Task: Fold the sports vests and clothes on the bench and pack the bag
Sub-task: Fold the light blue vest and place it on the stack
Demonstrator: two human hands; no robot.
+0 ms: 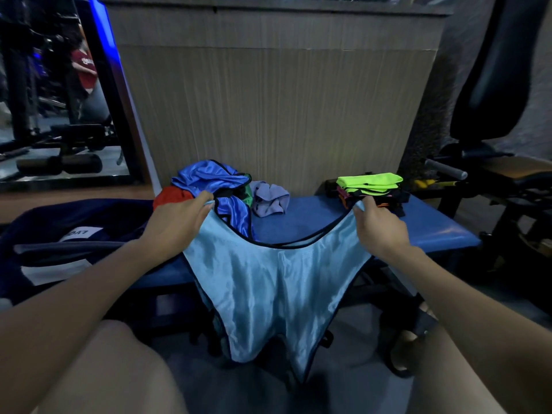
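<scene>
The left hand (179,218) and the right hand (379,222) each grasp 1 shoulder strap of a light blue vest (268,294) in their fingers. The vest hangs over the front edge of the blue desk (433,231). A messy clothes pile (215,186) sits behind the left hand, a folded stack (370,186) behind the right. A dark bag (59,234) lies on the left.

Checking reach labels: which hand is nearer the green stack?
Right. The right hand sits just in front of the green stack; the left hand is far across the bench, by the blue pile.
</scene>
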